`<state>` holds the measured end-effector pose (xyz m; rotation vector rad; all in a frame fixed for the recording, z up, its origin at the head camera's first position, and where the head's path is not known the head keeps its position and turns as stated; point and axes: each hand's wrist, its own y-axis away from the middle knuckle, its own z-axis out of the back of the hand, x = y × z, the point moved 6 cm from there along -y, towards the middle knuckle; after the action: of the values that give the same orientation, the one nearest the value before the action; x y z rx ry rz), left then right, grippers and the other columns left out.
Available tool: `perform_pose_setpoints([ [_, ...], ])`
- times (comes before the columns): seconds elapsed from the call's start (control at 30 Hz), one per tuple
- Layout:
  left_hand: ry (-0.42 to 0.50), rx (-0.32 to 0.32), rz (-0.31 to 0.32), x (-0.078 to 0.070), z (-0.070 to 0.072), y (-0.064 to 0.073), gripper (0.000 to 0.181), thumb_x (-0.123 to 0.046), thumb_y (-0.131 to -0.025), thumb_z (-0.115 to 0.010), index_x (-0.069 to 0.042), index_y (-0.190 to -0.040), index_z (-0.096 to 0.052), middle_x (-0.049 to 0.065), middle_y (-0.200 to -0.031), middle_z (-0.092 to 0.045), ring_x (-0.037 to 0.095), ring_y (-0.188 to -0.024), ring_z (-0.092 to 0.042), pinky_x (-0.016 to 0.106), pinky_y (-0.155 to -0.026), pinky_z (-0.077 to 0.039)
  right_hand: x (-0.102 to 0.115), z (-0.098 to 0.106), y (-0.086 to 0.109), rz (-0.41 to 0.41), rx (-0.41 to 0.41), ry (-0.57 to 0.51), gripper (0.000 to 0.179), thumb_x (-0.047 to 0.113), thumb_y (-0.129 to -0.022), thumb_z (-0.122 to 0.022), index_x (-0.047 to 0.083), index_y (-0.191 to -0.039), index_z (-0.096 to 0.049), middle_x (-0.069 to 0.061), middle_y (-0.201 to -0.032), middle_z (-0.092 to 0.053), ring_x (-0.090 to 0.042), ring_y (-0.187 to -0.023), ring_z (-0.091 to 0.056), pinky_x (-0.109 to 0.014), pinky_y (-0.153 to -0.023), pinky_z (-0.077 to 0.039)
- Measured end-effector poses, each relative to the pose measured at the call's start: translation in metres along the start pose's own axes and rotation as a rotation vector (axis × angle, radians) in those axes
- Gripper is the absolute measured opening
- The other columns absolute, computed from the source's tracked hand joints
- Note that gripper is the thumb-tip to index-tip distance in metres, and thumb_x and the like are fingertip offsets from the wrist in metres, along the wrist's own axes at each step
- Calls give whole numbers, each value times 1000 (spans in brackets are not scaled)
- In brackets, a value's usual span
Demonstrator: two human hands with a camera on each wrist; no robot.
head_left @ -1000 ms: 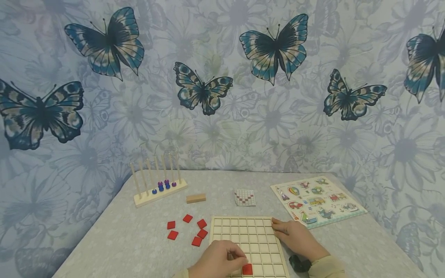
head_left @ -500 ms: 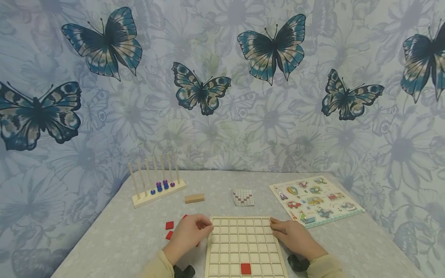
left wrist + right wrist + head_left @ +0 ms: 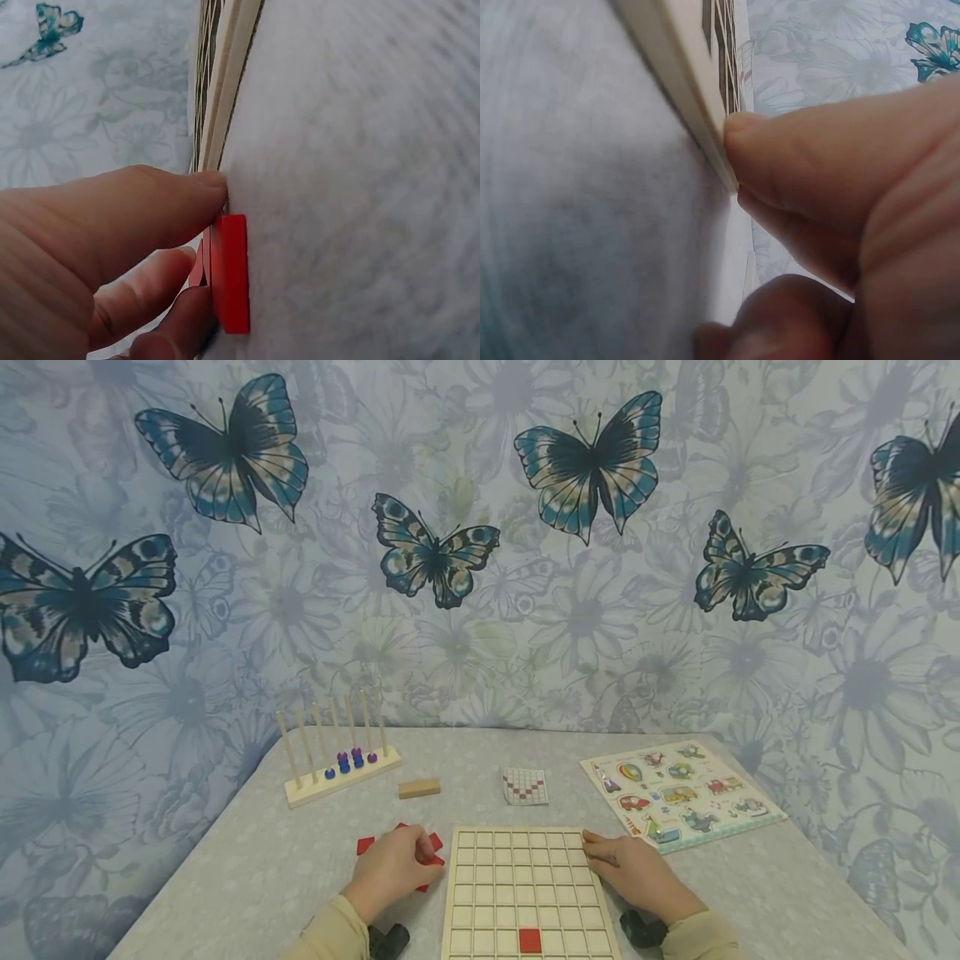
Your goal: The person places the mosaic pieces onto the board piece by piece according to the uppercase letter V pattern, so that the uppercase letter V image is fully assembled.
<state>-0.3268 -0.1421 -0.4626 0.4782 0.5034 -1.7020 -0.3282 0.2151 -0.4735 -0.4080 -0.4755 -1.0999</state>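
My left hand (image 3: 392,870) is at the loose red square tiles left of the board, thumb and fingertips around one red tile (image 3: 437,862). In the left wrist view the thumb and curled fingers sit at the tiles, and a thicker-looking red tile (image 3: 234,274) shows closest to the camera. My right hand (image 3: 637,868) holds the top right corner of the pale wooden grid board (image 3: 448,902), thumb along its edge in the right wrist view. One red tile (image 3: 529,941) lies in a lower cell of the board. Other tiles are partly hidden by my left hand.
A small card with a red pattern (image 3: 525,786) lies behind the board. Farther left are a wooden block (image 3: 419,788) and a peg stand (image 3: 345,777) with blue and purple beads. A picture puzzle board (image 3: 682,793) lies at the right.
My left hand has left the tile in the board's lower cell and moved up and left to the loose tiles. My right hand has stayed at the board's corner.
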Motion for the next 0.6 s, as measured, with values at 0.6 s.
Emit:
perform_pose_setpoints([
  [0.6,-61,-11,2,-1,2,2,24,-27,-80,-87,-18,-88,-66,-7,-83,-66,10,-64,-54,31,-53,-45,2,1,1,-7,-10,2,40,25,-99,-68,6,-134,-67,-9,-149,-57,-41,-134,-56,-58,-104,-45],
])
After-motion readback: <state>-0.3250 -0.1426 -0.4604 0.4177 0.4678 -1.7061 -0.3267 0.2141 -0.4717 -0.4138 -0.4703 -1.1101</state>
